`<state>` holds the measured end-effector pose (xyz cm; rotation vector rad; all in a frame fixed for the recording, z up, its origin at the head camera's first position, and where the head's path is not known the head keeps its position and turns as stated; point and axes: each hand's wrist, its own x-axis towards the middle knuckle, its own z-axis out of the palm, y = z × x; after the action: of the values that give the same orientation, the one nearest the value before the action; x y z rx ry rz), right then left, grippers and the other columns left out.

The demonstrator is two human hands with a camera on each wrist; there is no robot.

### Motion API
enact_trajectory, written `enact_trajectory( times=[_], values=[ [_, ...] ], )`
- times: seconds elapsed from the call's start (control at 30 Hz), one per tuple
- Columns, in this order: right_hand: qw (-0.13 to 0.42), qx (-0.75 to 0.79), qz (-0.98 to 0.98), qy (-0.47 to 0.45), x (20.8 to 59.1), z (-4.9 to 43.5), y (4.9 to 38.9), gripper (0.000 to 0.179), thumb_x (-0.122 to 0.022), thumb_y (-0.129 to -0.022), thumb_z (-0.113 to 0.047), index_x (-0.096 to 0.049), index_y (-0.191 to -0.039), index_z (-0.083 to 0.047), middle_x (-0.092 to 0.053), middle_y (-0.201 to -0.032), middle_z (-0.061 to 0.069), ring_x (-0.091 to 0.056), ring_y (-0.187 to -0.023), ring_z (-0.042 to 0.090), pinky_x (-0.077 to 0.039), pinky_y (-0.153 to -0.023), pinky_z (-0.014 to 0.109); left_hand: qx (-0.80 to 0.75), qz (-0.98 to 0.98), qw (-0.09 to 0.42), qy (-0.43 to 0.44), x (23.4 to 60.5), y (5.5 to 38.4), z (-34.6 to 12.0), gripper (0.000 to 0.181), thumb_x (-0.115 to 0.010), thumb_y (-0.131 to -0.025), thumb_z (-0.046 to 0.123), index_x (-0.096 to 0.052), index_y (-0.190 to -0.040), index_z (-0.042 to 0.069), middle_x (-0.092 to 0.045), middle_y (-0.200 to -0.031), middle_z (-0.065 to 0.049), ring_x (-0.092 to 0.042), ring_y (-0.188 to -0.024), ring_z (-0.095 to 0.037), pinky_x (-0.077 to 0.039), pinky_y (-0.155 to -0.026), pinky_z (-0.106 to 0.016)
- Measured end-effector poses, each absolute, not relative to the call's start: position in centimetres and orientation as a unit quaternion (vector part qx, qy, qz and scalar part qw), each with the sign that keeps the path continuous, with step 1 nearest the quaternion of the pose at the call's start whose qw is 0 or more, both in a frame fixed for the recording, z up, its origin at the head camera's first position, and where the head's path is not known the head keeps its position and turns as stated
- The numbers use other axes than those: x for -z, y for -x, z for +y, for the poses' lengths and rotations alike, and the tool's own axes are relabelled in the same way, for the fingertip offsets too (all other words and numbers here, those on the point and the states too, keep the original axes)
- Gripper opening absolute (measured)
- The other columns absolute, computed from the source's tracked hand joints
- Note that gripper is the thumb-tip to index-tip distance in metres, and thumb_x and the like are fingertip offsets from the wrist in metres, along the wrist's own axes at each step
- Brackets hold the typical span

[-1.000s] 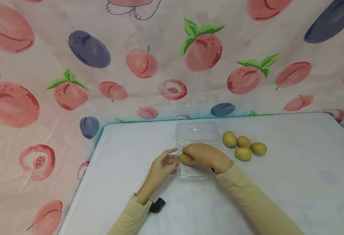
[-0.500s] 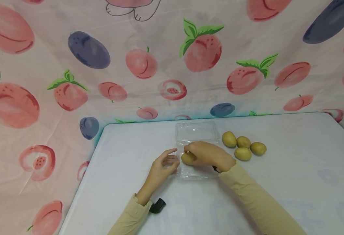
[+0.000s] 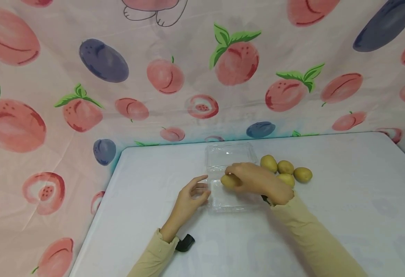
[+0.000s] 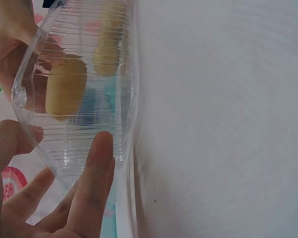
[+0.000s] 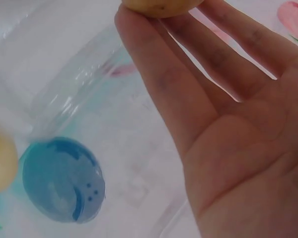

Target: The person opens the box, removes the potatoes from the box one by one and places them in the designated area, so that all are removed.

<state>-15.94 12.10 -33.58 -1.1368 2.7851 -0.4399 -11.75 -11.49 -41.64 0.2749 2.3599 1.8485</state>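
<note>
My right hand grips a yellow-brown potato over the tray half of a clear plastic clamshell box. In the right wrist view the same potato is at the top edge, between the fingertips. My left hand is at the box's left side, fingers spread and gently bent, tips right at the wall. Through the ribbed box wall, the left wrist view shows the held potato with right fingers behind it. Several more potatoes lie together to the right; my right hand partly covers one.
The box's lid lies folded back toward the far table edge. A white cloth covers the table. A fruit-printed curtain hangs behind it. A black wrist strap piece shows by my left sleeve.
My right hand has moved rightward and slightly away from me with the potato, from the box's left part toward its middle. My left hand stays in place.
</note>
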Motion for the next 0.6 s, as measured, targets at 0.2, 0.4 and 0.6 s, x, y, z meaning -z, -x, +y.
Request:
enact_trajectory(
  times=[0.2, 0.4, 0.6],
  values=[
    [0.045, 0.165, 0.917, 0.360, 33.0, 13.1, 15.4, 0.031, -0.080, -0.082, -0.012, -0.069, -0.109, -0.003, -0.070, -0.099, 0.004, -0.063, -0.089, 0.017, -0.056, -0.083, 0.035, -0.607, 0.787, 0.070, -0.089, 40.5, 11.4, -11.3, 0.051, -0.067, -0.093, 0.002, -0.052, -0.141, 0.005, -0.063, -0.121, -0.028, -0.064, -0.110, -0.039, -0.061, -0.074, -0.025],
    [0.025, 0.161, 0.924, 0.345, 32.7, 14.5, 14.7, 0.036, -0.081, -0.083, -0.015, -0.068, -0.114, -0.004, -0.070, -0.105, 0.004, -0.064, -0.093, 0.017, -0.056, -0.085, 0.035, -0.611, 0.782, 0.070, -0.102, 38.3, 10.4, -11.0, 0.048, -0.066, -0.093, 0.001, -0.053, -0.139, 0.001, -0.061, -0.120, -0.032, -0.063, -0.109, -0.042, -0.061, -0.075, -0.026],
    [0.031, 0.178, 0.928, 0.326, 32.6, 15.9, 14.4, 0.038, -0.081, -0.082, -0.012, -0.067, -0.116, -0.003, -0.069, -0.106, 0.003, -0.062, -0.093, 0.016, -0.056, -0.084, 0.035, -0.598, 0.792, 0.058, -0.109, 38.1, 10.3, -11.0, 0.047, -0.066, -0.093, 0.002, -0.054, -0.139, 0.005, -0.062, -0.120, -0.031, -0.064, -0.109, -0.042, -0.060, -0.076, -0.025]
  ],
)
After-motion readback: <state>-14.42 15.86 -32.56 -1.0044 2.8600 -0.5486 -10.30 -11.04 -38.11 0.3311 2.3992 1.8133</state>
